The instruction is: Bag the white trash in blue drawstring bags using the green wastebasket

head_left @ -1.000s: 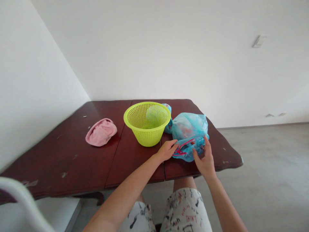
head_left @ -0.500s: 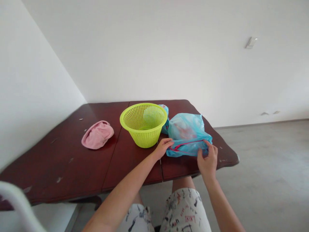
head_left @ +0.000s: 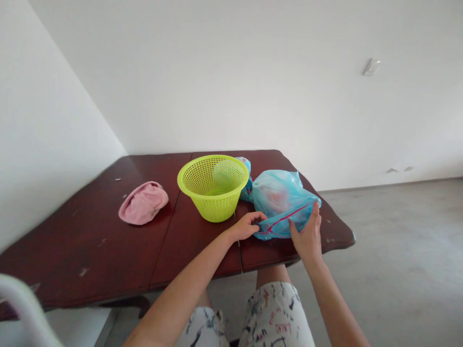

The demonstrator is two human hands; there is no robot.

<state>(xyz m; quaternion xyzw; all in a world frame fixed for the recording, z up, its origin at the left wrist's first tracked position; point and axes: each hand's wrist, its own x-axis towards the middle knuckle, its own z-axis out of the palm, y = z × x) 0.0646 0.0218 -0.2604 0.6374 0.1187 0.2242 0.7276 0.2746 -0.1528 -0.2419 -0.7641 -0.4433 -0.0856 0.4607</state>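
Note:
A light blue see-through plastic bag (head_left: 278, 193) with a red drawstring lies on the right part of the table; something pale and pinkish shows through it. My left hand (head_left: 248, 226) is closed on the left end of its mouth, the fingertips partly hidden in the plastic. At the right end, my right hand (head_left: 307, 236) holds the raised corner, fingers upright along the edge and thumb on the near side. Left of the bag stands a lime-green plastic basket (head_left: 217, 207), with a second blue bag (head_left: 246, 185) partly hidden behind it.
A pink cloth cap (head_left: 143, 202) lies left of the basket on the dark red wooden table (head_left: 119, 255). White walls border the table's back and left. A curved white bar (head_left: 25, 301) is close at the lower left. My legs are under the front edge.
The right end of the bag's mouth has risen with my right hand, so the red drawstring now slants. My left hand has shifted slightly right and down. The view has turned slightly.

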